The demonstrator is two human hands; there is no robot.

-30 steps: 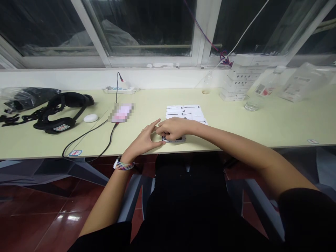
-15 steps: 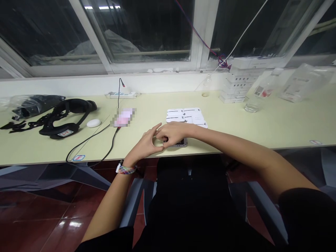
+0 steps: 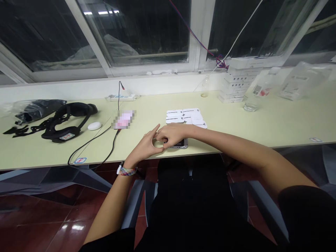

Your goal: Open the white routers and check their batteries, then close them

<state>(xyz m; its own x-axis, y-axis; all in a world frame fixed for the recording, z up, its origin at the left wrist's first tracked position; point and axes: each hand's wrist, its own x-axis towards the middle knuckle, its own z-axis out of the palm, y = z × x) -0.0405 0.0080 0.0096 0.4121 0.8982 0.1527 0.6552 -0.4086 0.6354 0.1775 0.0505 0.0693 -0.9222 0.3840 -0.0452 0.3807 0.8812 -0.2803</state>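
My left hand [image 3: 145, 145] rests at the table's near edge, its thumb and fingers spread in a C shape around the fingertips of my right hand. A watch with a multicoloured band [image 3: 127, 170] is on the left wrist. My right hand [image 3: 170, 134] reaches across from the right with its fingers curled and the thumb pointing down; what they pinch, if anything, is hidden. Beneath it lies a small flat device with a dark face [image 3: 180, 143] and pale edge, mostly covered by the hand. Just behind are several white cards with black lines [image 3: 195, 113], laid overlapping.
On the left are a black headset [image 3: 61, 133], a white oval case [image 3: 94, 126] and a phone [image 3: 124, 119] with a black cable. A power strip [image 3: 122, 97] sits by the wall. White boxes [image 3: 237, 80], a clear bottle [image 3: 262, 89] and a plastic bag [image 3: 300, 80] stand back right.
The view has shifted slightly. My right hand has barely moved, and a little more of the device's dark face shows below it. My left hand keeps its spread shape.
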